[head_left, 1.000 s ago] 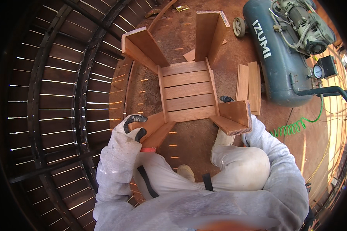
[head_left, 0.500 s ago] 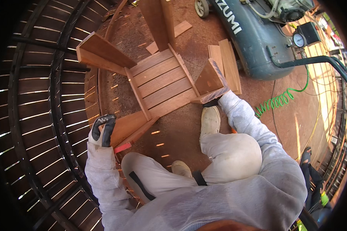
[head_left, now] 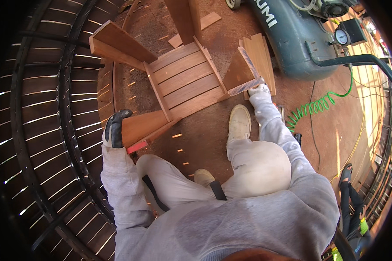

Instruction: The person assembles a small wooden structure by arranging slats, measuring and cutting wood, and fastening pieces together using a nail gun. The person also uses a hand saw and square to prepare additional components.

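Note:
An upturned slatted wooden stool (head_left: 185,80) lies on the ground in front of me, its angled legs splayed up and outward. My left hand (head_left: 114,129), in a grey and black glove, is curled at the outer edge of the near left leg (head_left: 144,126), which has a pinkish-red end. Out to the right, my right hand (head_left: 259,90), in a pale glove, is closed on the end of the near right leg (head_left: 240,74). Its fingers are partly hidden by the wood. The far legs (head_left: 124,45) stand untouched.
A dark blue-green air compressor (head_left: 298,48) with a gauge stands at the far right. A coiled green hose (head_left: 320,104) runs from it. Loose boards (head_left: 259,58) lie beside the stool. A slatted dark barrier (head_left: 61,122) curves along the left. Another person (head_left: 353,200) is at the right edge.
My right hand has come up from below the right leg to its outer corner. The left hand's fingers, looped before, have shifted up and against the left leg. The view has moved slightly.

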{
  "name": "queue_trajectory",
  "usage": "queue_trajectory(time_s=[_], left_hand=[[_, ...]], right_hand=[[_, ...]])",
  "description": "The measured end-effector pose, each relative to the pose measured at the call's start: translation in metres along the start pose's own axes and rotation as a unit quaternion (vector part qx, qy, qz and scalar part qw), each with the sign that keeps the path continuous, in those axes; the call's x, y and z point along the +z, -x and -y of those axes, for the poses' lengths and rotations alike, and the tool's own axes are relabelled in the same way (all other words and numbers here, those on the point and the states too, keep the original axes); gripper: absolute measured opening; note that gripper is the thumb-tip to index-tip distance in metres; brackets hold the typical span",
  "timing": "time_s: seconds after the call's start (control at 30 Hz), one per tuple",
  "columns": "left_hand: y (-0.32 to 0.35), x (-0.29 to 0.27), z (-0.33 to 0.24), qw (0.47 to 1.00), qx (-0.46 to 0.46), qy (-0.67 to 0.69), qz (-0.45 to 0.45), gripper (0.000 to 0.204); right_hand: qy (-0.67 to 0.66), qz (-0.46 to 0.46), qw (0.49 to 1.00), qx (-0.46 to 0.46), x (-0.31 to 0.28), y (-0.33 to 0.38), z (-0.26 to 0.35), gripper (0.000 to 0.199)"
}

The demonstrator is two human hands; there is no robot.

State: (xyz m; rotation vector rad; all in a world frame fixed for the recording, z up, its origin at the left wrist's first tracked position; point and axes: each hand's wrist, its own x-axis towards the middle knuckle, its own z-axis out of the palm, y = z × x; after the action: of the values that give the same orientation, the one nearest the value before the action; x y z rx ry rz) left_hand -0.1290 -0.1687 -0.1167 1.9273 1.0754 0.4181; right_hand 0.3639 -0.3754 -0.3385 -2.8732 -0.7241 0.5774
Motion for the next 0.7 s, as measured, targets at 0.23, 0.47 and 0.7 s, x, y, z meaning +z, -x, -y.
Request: queue_trajectory(time_s=[0.23,0.47,0.7], left_hand=[[0.013,0.006,-0.125,0.972,0.016,-0.034,-0.231,0.034],[0.029,-0.025,-0.184,0.96,0.246,-0.005,-0.134,0.072],[0.026,-0.032,-0.187,0.98,0.172,-0.077,0.061,0.055]], right_hand=[[-0.606,0.199,0.732,-0.239,-0.17,0.06,-0.026,0.069],[-0.23,0.048,0.825,-0.515,-0.342,0.172,0.043,0.05],[-0.03,-0.033,0.769,-0.638,-0.35,0.186,0.104,0.046]])
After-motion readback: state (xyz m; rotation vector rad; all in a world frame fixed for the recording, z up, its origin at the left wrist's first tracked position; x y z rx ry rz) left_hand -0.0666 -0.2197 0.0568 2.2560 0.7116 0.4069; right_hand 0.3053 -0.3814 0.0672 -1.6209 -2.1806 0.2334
